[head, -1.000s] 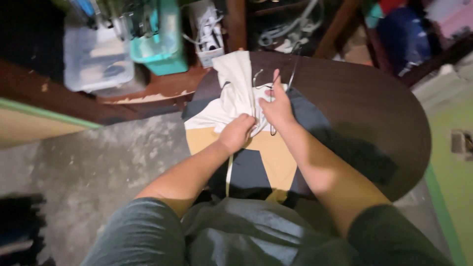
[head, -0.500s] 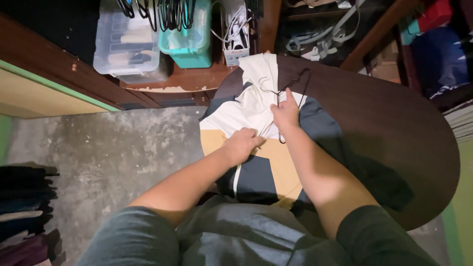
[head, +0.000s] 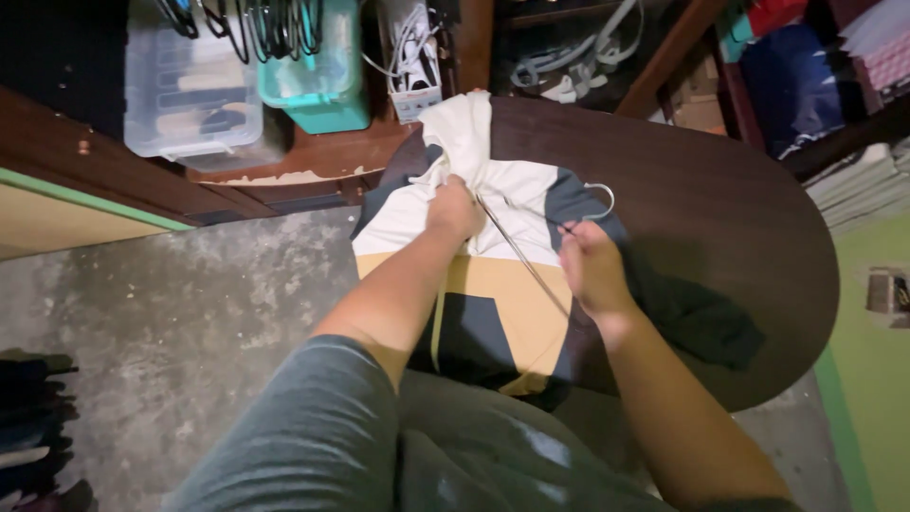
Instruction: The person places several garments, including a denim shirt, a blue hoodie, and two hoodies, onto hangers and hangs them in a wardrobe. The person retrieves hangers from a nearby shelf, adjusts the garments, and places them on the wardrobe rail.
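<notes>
Gripping: left hand (head: 453, 210) bunches the garment (head: 493, 256) near its white upper part.
Right hand (head: 592, 270): closed on the wire hanger (head: 559, 248), atop the garment.
Garment: spread on the round table (head: 720, 199).

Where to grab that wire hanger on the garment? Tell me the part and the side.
Take the wire hanger by its curved hook, from the right. The hook sticks out past the garment beside the right hand, while the thin shoulder wire runs under the left hand into the bunched cloth.
</notes>
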